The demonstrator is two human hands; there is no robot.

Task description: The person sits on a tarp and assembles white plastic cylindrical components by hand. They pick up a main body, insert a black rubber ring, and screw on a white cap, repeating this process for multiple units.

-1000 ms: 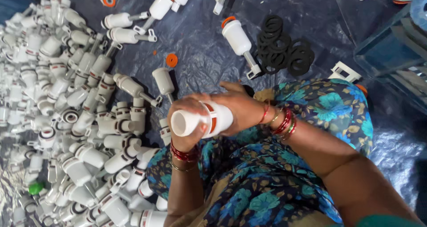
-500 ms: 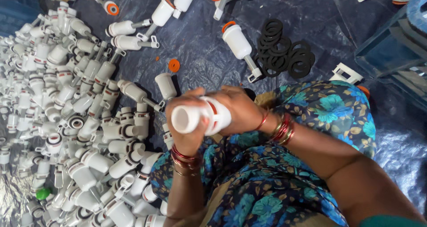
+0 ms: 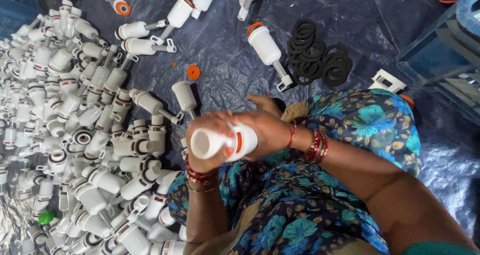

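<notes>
A heap of white plastic fittings (image 3: 75, 135) fills the left of the frame, lying on a dark plastic sheet (image 3: 225, 50); a small green cap (image 3: 45, 217) sits at the lower left. At centre, the left hand (image 3: 207, 142) wraps its grip round the open end of a white cylinder with an orange ring (image 3: 222, 141), while the right hand (image 3: 265, 130) closes its grip on the other end. An orange disc (image 3: 193, 72) lies above. Black rubber rings (image 3: 320, 55) are piled at the upper right, beside a blue crate (image 3: 440, 55).

White plastic part (image 3: 222, 141) half hidden by hands; blue crate (image 3: 445, 50) cut off at right edge.
</notes>
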